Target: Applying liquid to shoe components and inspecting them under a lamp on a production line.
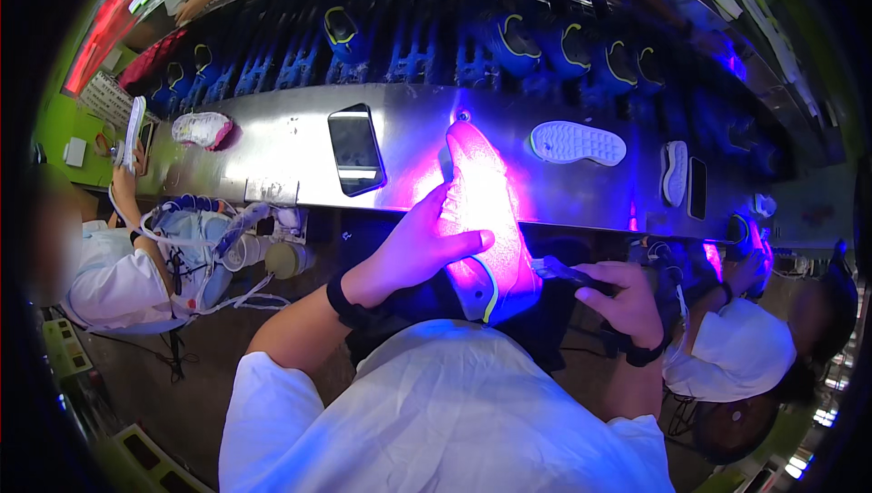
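Brilliantly pink, almost white-centred shoe (487,207).

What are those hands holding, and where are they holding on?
The left hand holds a pink-lit shoe by its middle, thumb across the top. The right hand holds a brush by its dark handle.

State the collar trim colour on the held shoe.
Yellow-green collar trim on the shoe; shows best in the head view.

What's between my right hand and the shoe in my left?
The head view shows a dark-handled brush, gripped by your right hand, its tip at the side of the shoe.
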Tool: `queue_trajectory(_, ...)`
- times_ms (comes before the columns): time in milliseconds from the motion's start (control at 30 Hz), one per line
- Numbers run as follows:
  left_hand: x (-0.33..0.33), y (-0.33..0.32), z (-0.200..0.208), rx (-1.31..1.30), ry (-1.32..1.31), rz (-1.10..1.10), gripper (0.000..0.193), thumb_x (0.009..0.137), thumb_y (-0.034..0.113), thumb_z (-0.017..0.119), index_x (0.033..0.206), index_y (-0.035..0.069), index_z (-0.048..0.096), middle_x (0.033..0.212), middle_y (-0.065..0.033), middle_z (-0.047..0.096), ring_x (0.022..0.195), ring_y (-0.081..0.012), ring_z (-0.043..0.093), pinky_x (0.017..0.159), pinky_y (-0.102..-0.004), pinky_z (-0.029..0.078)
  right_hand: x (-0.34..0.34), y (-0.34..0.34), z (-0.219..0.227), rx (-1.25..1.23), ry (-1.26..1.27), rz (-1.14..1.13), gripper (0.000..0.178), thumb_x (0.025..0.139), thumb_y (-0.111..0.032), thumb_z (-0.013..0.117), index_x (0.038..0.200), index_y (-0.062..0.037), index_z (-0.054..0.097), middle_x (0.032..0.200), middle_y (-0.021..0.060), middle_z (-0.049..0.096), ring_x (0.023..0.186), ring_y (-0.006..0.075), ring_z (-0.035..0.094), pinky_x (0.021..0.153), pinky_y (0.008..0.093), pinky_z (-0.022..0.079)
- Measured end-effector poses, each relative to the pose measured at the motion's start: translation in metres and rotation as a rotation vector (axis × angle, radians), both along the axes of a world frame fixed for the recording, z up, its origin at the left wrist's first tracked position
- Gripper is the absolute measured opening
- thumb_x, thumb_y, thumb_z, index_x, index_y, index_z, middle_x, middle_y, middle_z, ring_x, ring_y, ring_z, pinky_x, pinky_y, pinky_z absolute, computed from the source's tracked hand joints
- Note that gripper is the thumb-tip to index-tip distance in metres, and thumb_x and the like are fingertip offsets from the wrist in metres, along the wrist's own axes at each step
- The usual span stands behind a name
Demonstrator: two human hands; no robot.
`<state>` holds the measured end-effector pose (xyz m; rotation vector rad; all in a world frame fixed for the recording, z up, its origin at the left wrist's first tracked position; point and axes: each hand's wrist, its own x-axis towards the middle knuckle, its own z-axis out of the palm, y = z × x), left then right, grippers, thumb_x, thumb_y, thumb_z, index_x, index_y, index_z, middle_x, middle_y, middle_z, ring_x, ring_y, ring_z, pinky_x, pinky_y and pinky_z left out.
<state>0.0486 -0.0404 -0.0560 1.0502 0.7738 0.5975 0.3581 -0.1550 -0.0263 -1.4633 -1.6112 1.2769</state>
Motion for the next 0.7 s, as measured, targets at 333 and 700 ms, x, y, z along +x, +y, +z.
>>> queue_trajectory(333, -0.035, -0.025, -0.012, -0.086, -0.038, 0.060, 0.064, 0.094, 0.024, 0.073, 0.145, -0.004, 0.045, 0.134, -0.0103, 0.059, 0.124, -0.0182, 0.057, 0.105, -0.0338, 0.046, -0.047, -0.047, -0.022, 0.123, -0.210, -0.108, 0.034, 0.080, -0.008, 0.080, 0.114, -0.0043, 0.075, 0.077, 0.0100, 0.065, 0.069, 0.0203, 0.061, 0.065, 0.0312, 0.046)
queue_trajectory(700, -0.032, -0.051, 0.021, -0.745, -0.247, 0.082, 0.042, 0.103, 0.042, 0.057, 0.130, 0.010, 0.057, 0.112, -0.0070, 0.070, 0.102, -0.0209, 0.072, 0.088, -0.0417, 0.062, -0.041, -0.029, 0.062, 0.334, -0.368, -0.114, 0.035, 0.077, -0.008, 0.081, 0.112, -0.0055, 0.076, 0.078, 0.0105, 0.066, 0.066, 0.0212, 0.063, 0.062, 0.0301, 0.048)
